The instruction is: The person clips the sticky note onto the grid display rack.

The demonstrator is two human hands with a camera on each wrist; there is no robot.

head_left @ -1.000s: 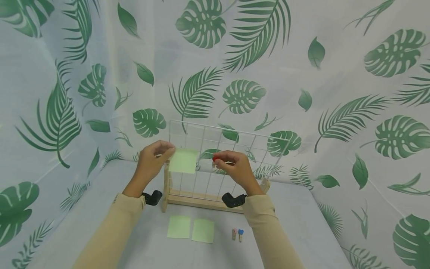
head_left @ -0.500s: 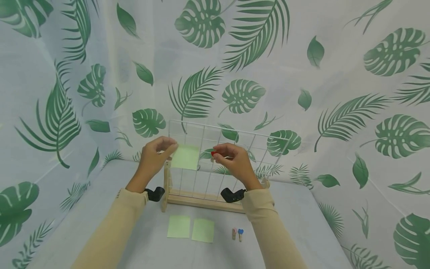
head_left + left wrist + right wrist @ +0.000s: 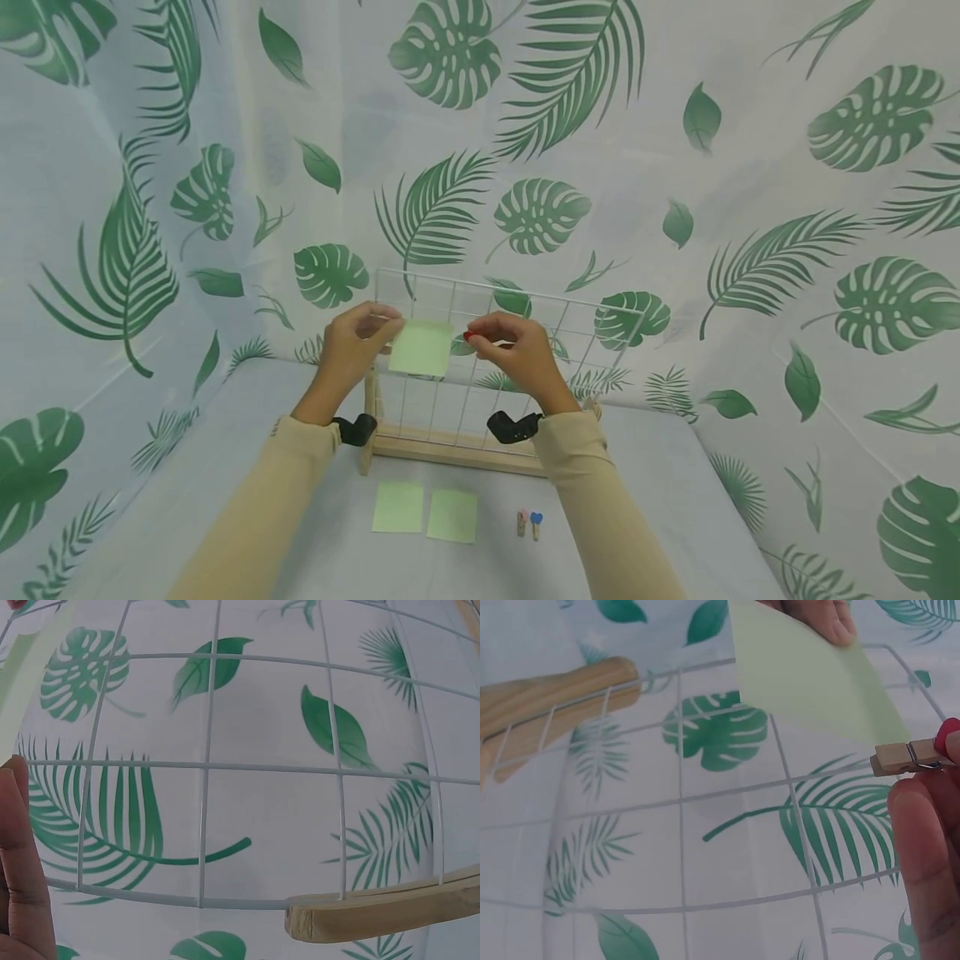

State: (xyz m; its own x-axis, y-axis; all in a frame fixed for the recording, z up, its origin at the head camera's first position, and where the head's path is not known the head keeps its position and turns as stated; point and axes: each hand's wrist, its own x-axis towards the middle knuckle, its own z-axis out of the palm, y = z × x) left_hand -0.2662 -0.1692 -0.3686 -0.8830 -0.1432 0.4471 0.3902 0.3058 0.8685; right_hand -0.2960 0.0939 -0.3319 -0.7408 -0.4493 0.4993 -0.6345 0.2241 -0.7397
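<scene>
My left hand [image 3: 358, 342] pinches a pale green square sticky note [image 3: 421, 348] by its left edge, in front of the white wire grid [image 3: 491, 392]. To the right of the note, my right hand [image 3: 517, 348] pinches a small wooden clothespin [image 3: 900, 756] with a red decoration, seen best in the right wrist view. Its wooden tip points toward the note and overlaps the note's lower corner there. In the left wrist view, only a strip of the note [image 3: 22, 682] and some fingers [image 3: 22, 862] show at the left edge.
The grid stands in a wooden base [image 3: 457, 454] on a pale table [image 3: 262, 517]. Two more green notes [image 3: 398, 507] lie in front of it. Right of them lie a clothespin with a pink top [image 3: 522, 522] and a blue-topped clothespin [image 3: 536, 525]. Leaf-patterned curtain [image 3: 622, 208] hangs behind.
My left hand has moved up and to the right with the note. My right hand has moved up and left with the clothespin, narrowing the gap between them.
</scene>
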